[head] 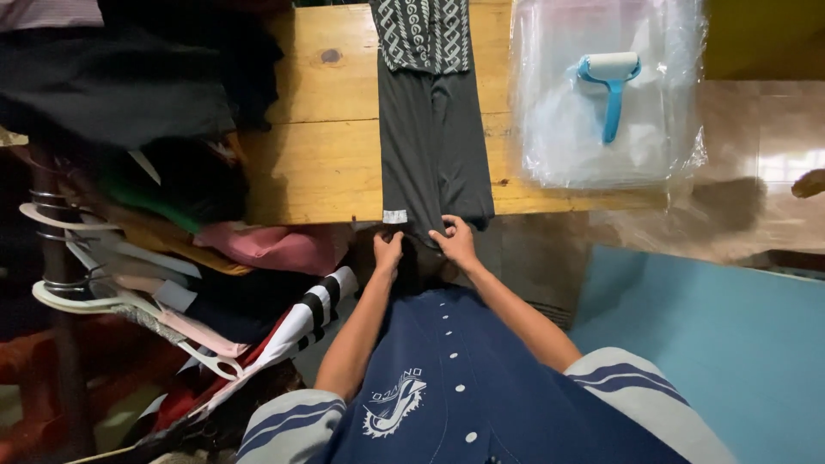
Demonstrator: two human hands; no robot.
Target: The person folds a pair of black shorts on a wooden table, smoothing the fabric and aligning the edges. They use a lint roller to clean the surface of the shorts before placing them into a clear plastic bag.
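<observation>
We've got both hands pinching the near edge of a dark grey garment, left hand and right hand close together, right where it hangs off the wooden surface. A blue lint roller sits on clear plastic bags nearby.

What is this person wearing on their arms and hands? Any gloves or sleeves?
No gloves: the left hand and right hand are bare, with forearms uncovered. Short grey sleeves with dark blue stripes end near the elbows, on a dark blue buttoned shirt bearing a white emblem.
</observation>
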